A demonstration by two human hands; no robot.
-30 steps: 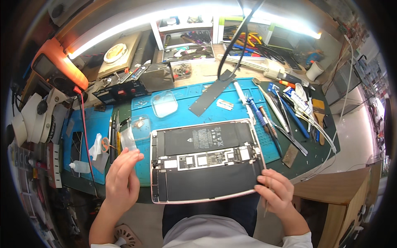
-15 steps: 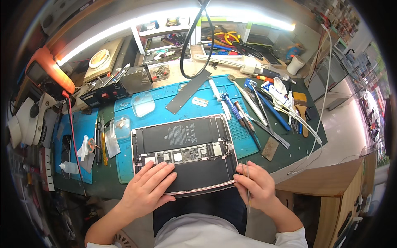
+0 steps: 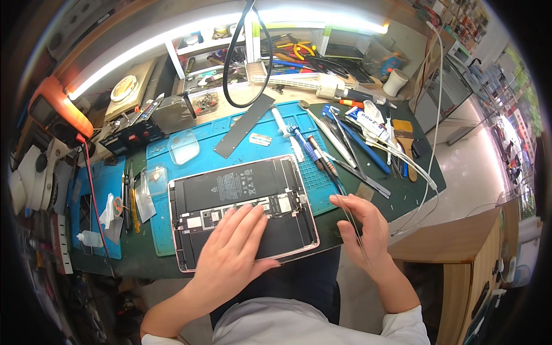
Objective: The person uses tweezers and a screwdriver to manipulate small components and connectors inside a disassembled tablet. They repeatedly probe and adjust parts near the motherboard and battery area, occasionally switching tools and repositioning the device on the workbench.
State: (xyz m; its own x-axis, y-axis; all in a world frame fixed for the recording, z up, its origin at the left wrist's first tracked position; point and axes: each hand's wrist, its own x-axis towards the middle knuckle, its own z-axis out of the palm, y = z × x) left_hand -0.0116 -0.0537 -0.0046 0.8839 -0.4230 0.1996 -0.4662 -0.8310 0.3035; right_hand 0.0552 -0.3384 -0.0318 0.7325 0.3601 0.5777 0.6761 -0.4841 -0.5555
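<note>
Tablet (image 3: 253, 192) lay opened on blue mat (image 3: 201, 162), near front edge of desk (image 3: 402, 187). Left hand (image 3: 230, 250) rested flat over circuit board (image 3: 283, 204); right hand (image 3: 368, 230), clear of tablet, pinched tweezers (image 3: 352, 223).

I can make out pale print (image 3: 230, 183) and a small triangular warning sign (image 3: 214, 189) on the black battery (image 3: 198, 192) of the opened tablet (image 3: 293, 227), the lines too fine to read, plus bold figures (image 3: 376, 119) on the white-and-blue packet (image 3: 363, 117).
</note>
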